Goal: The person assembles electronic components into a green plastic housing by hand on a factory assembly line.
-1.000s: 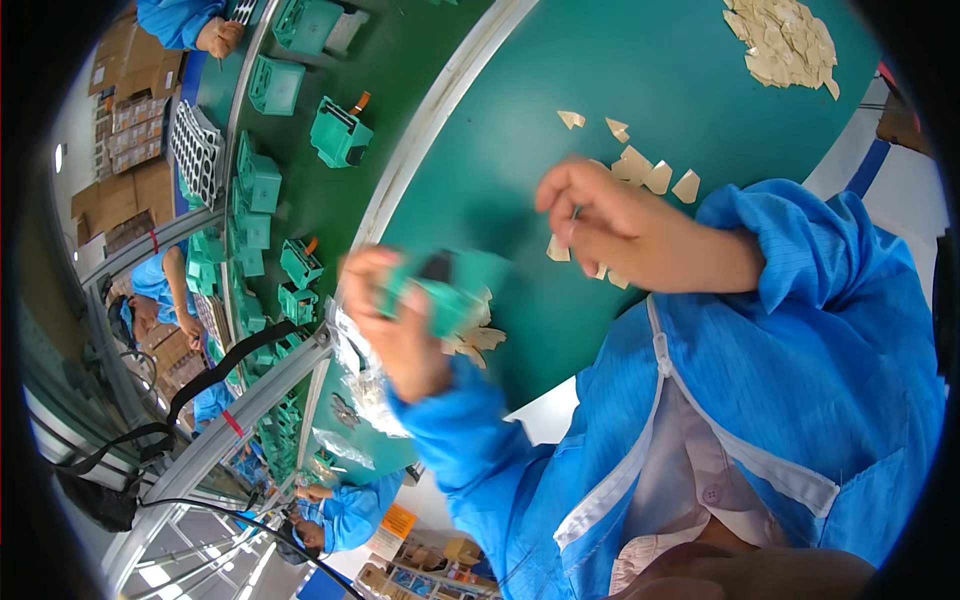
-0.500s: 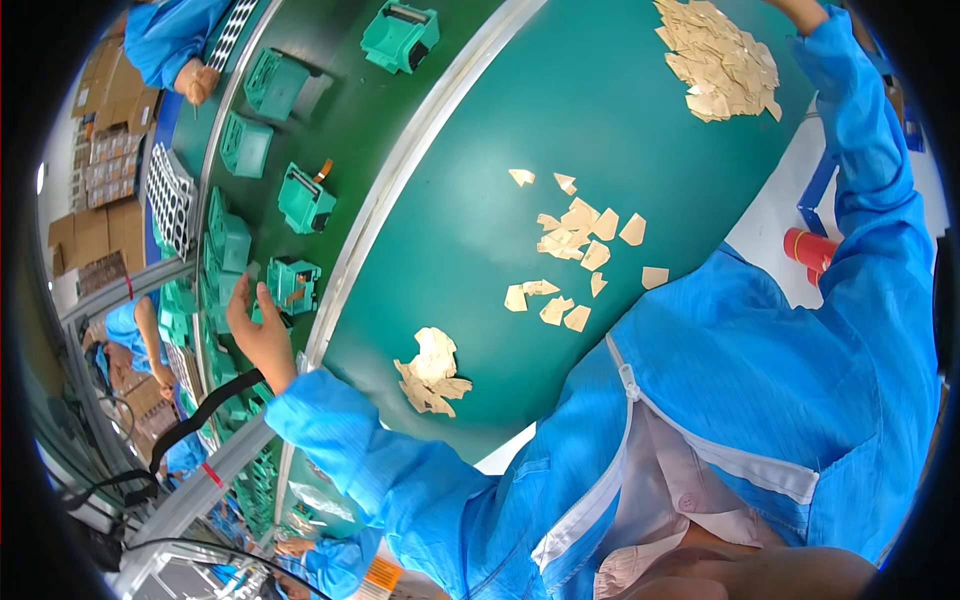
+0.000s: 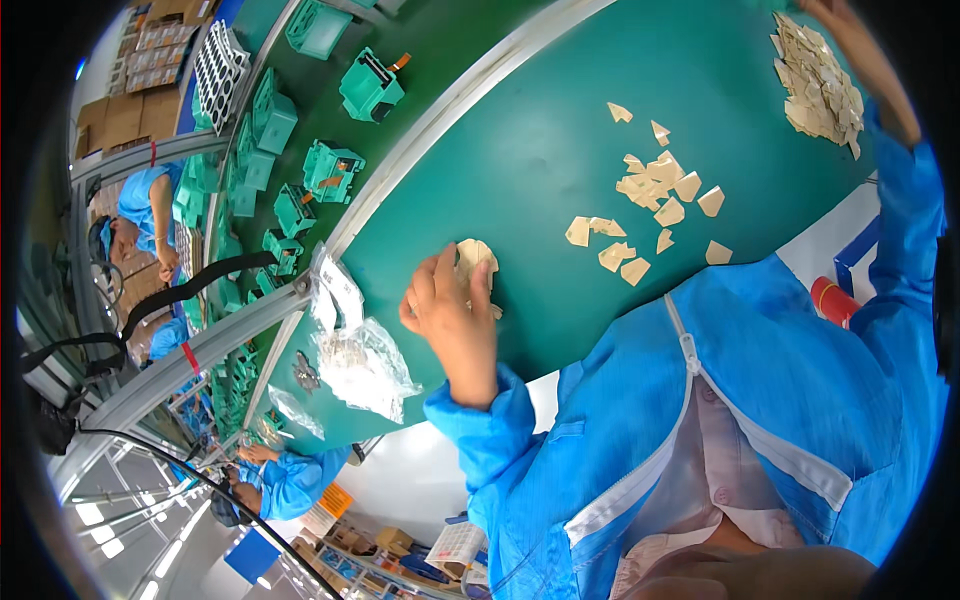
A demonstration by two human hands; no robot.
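Note:
My left hand (image 3: 455, 312) reaches over a small heap of thin, flat beige pieces (image 3: 478, 258) on the green table. Its thumb and fingers are apart on either side of the heap, which they partly cover. At the upper right edge, my right hand (image 3: 838, 14) is beside a large pile of the same beige pieces (image 3: 815, 88). Its fingers are cut off by the picture's edge, with a bit of a teal-green thing (image 3: 778, 4) next to them. Several loose beige pieces (image 3: 655, 182) lie scattered mid-table.
Beyond a pale metal rail (image 3: 440, 112), a dark green belt carries several green plastic housings (image 3: 370, 85). A clear plastic bag (image 3: 365, 368) lies at the table's left end, near a metal post (image 3: 215, 338). Co-workers in blue (image 3: 290, 482) sit farther left.
My left hand has come back from the belt's housings to the small beige heap. The view has shifted, so the table's contents appear farther right, and the plastic bag now shows fully.

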